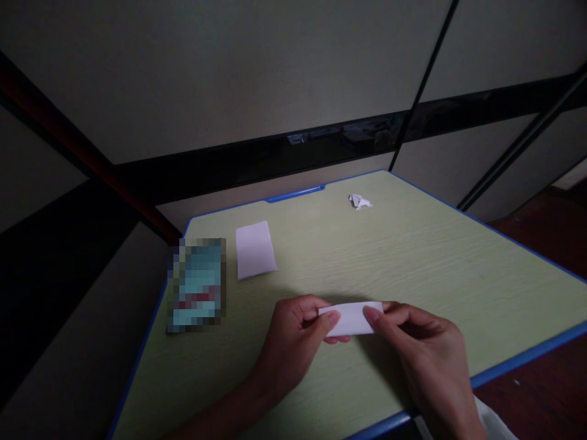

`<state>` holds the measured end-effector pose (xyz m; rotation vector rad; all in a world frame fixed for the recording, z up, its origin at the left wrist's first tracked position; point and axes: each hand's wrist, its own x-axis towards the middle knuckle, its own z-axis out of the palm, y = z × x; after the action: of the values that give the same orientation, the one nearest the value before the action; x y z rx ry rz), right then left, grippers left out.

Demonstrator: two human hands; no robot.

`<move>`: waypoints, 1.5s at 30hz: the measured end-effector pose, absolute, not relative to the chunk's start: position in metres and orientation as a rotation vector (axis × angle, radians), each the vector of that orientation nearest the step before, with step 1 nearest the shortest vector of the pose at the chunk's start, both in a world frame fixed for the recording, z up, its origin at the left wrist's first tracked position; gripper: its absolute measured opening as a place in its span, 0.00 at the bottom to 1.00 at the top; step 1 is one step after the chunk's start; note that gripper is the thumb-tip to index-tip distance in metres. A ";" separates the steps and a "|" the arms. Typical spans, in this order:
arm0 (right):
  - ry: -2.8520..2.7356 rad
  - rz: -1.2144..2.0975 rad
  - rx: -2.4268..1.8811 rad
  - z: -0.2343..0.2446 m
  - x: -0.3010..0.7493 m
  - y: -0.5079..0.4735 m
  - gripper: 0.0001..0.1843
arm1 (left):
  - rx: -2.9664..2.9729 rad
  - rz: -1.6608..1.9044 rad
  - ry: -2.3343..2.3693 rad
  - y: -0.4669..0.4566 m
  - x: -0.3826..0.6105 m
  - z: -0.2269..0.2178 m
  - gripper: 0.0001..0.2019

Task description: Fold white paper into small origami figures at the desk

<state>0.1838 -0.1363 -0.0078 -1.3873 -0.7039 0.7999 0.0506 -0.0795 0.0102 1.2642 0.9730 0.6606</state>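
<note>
A small white folded paper strip (352, 318) is held just above the pale green desk (413, 256), near its front edge. My left hand (298, 333) pinches the strip's left end between thumb and fingers. My right hand (415, 342) pinches its right end the same way. Both hands are closed on the paper.
A white paper rectangle (255, 249) lies flat at the desk's left. A blurred teal card or packet (198, 286) sits at the left edge. A small folded paper figure (360, 201) rests near the far edge. The desk has a blue rim (527, 357); dark floor lies to the right.
</note>
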 end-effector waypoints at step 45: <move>-0.706 1.243 -1.081 -0.010 0.183 -0.134 0.07 | 1.097 0.319 0.736 -0.079 0.044 0.007 0.17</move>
<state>0.1825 -0.1341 -0.0102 -1.0808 -0.7062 1.2431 0.0442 -0.0786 0.0072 1.0974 0.7360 0.3187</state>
